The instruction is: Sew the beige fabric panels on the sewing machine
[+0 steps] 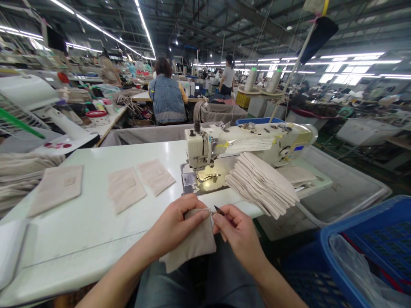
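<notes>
My left hand (pixel 184 222) pinches the top edge of a beige fabric piece (pixel 195 246), which hangs over the table's front edge above my lap. At the upper right corner of that cloth, my right hand (pixel 233 222) is closed around a small tool with a dark pointed tip, which looks like thread snips (pixel 219 210). Its fingertips meet the cloth's corner; the tool's lower part is hidden in the palm. Just beyond both hands stands a sewing machine (pixel 244 143). A stack of beige fabric pieces (pixel 260 184) fans out to the right, under the machine's arm.
Several flat beige pieces (pixel 126 188) lie on the white table (pixel 86 231); more cloth (pixel 19 179) is piled at far left. A fan (pixel 28 98) stands behind it. Blue baskets (pixel 362 239) are at lower right. A person in a denim vest (pixel 168 98) sits ahead, facing away.
</notes>
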A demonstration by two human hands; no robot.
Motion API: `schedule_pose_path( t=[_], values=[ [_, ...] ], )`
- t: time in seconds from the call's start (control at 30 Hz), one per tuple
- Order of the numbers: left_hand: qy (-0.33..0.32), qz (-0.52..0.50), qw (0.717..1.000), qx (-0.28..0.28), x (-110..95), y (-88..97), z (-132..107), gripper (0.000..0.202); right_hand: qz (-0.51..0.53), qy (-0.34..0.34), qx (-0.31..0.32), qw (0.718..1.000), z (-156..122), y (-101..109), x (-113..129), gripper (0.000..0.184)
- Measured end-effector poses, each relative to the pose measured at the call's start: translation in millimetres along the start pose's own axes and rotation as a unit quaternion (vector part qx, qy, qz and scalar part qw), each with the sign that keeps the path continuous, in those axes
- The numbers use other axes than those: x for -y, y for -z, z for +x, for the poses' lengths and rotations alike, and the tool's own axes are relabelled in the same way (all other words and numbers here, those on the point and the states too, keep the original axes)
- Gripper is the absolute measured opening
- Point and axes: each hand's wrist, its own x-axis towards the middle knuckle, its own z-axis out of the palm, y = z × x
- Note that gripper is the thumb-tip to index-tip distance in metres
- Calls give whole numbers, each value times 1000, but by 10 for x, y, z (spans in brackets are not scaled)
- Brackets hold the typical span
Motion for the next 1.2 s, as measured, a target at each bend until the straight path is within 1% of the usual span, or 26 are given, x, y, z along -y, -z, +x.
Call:
schedule_pose_path(
  t=[0.07, 0.17, 0.23, 0.3, 0.37, 0.43, 0.5, 0.57, 0.63, 0.67, 0.7, 0.73, 0.77, 0.8, 0.83, 0.87, 0.93, 1.0, 1.1, 1.13, 1.2],
  values=[
    [3, -9, 1000, 4, -2, 6, 3, 23, 41, -22, 11, 999, -2, -8, -3, 36],
    [14, -53, 998, 8, 11, 39, -9, 25, 37, -16, 21, 999, 17, 51, -6, 36],
    [30, -113, 993, 16, 6, 79, -31, 23, 18, 2, 5, 1000, 50, 119, -11, 36],
    [44, -192, 980, 24, -27, 116, -55, 19, 13, 14, -12, 1000, 96, 176, -23, 40],
    [53, -289, 955, 29, -80, 124, -64, 15, 26, 8, -3, 1000, 140, 187, -38, 40],
    [54, -381, 923, 21, -127, 90, -47, 17, 40, -7, 35, 999, 163, 140, -52, 42],
    [56, -443, 895, -16, -135, 30, -3, 24, 59, -22, 86, 994, 156, 55, -65, 50],
    [57, -491, 867, -66, -87, -17, 57, 31, 85, -46, 120, 988, 134, -25, -82, 51],
    [58, -535, 838, -94, 5, -9, 108, 28, 102, -67, 111, 986, 120, -55, -108, 45],
    [69, -547, 830, -92, 59, 20, 125, 23, 97, -70, 96, 988, 122, -46, -125, 42],
    [91, -548, 828, -78, 114, 62, 134, 18, 82, -67, 78, 991, 129, -25, -145, 38],
    [123, -538, 832, -59, 167, 111, 136, 20, 59, -59, 62, 995, 140, 6, -166, 35],
    [162, -517, 840, -42, 216, 163, 131, 30, 31, -49, 51, 997, 154, 40, -187, 33],
    [197, -484, 852, -29, 260, 212, 122, 41, 3, -41, 44, 998, 168, 73, -207, 30],
    [222, -443, 868, -20, 299, 252, 112, 48, -21, -34, 40, 998, 181, 101, -226, 28],
    [236, -397, 887, -19, 332, 281, 103, 49, -40, -30, 36, 998, 191, 121, -244, 27],
    [242, -308, 919, -36, 381, 309, 96, 40, -61, -30, 32, 997, 201, 140, -276, 26],
    [234, -260, 934, -68, 412, 313, 107, 33, -61, -27, 25, 997, 198, 143, -310, 26],
    [223, -244, 935, -127, 454, 330, 137, 32, -51, -15, -6, 999, 173, 162, -361, 40],
    [224, -241, 934, -137, 471, 344, 146, 33, -49, -16, -17, 999, 161, 174, -377, 44],
    [234, -236, 932, -142, 508, 375, 159, 35, -42, -30, -34, 998, 137, 200, -406, 45]
  ],
)
